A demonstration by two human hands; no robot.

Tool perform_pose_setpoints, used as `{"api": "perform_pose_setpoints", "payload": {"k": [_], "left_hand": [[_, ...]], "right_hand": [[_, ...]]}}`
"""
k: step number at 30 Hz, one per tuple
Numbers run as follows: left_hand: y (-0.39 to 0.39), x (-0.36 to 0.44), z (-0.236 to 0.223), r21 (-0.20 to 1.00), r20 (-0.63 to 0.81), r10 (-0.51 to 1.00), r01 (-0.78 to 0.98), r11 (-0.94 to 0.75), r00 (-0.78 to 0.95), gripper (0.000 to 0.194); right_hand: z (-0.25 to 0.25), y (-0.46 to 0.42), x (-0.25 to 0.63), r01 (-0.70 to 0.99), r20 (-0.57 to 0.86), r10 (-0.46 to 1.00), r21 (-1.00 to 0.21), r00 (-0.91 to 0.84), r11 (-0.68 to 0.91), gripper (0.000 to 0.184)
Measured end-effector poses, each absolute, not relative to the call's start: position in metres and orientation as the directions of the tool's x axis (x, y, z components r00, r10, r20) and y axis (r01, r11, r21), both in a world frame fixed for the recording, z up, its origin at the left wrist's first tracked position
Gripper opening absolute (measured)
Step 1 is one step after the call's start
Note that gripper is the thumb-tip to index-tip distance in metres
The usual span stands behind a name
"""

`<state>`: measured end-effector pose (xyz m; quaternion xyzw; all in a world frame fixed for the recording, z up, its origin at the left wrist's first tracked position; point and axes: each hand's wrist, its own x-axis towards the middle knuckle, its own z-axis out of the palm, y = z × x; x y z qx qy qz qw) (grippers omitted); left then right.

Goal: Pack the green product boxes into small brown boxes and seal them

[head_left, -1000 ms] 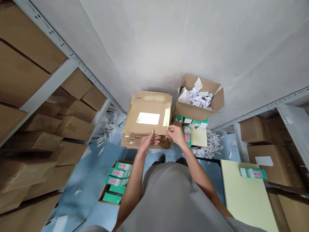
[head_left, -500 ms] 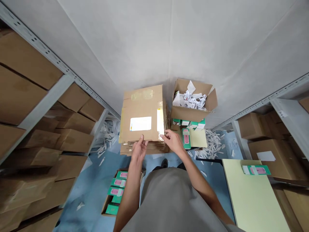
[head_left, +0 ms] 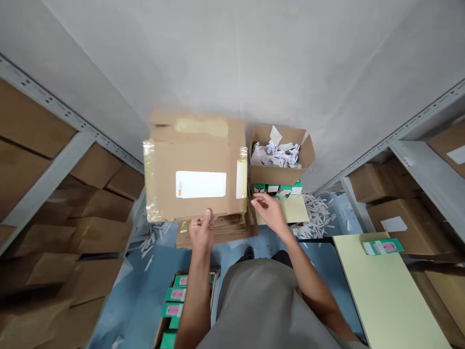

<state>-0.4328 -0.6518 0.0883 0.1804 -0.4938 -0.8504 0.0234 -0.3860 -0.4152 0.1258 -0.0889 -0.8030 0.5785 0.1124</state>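
A flattened cardboard box (head_left: 199, 155), with white labels and shiny tape along its edges, is raised in front of me and tilted. Its near edge is pinched by my left hand (head_left: 202, 233), thumb on top. Just off the box's right edge is my right hand (head_left: 271, 211), fingers bent and apart, with nothing visible in it. Beneath the raised piece shows a stack of flattened cardboard (head_left: 221, 235), mostly covered.
An open carton (head_left: 279, 173) of crumpled paper stands by the wall, above several green boxes (head_left: 290, 189). More green boxes fill a carton (head_left: 214, 286) at lower left. A pale yellow table (head_left: 385, 286) bears one green box (head_left: 382, 246). Shelves of cartons (head_left: 98, 232) flank both sides.
My left hand has lifted the top flattened box from the stack and moved it left. My right hand has come away from its edge. The view has shifted too.
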Motion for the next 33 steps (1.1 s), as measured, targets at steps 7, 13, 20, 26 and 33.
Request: {"api": "perform_pose_setpoints", "payload": {"k": [7,13,20,26,33], "left_hand": [[-0.583,-0.46,0.113,1.0,-0.008,0.323,-0.004,0.015,-0.946,0.042],[-0.457,-0.44,0.122,0.954,-0.027,0.907,0.261,0.148,-0.419,0.045],[-0.303,-0.355,0.1,0.943,-0.091,0.994,0.325,0.068,0.055,0.046],[-0.163,-0.234,0.041,0.928,-0.064,0.991,0.372,0.018,0.113,0.036],[-0.057,-0.097,-0.026,0.965,-0.152,0.974,0.24,0.109,0.169,0.034]], "right_hand": [[0.178,-0.29,-0.302,0.034,0.52,0.748,-0.812,-0.412,0.583,0.067],[0.157,-0.193,-0.134,0.348,0.45,0.889,-0.822,-0.085,0.45,0.094],[0.094,-0.207,0.077,0.321,0.236,0.958,-0.931,0.163,0.174,0.059],[0.033,-0.217,0.194,0.375,0.15,0.933,-0.927,0.328,0.017,0.035],[-0.033,-0.194,0.282,0.294,0.014,0.909,-0.948,0.416,-0.12,0.043]]}}
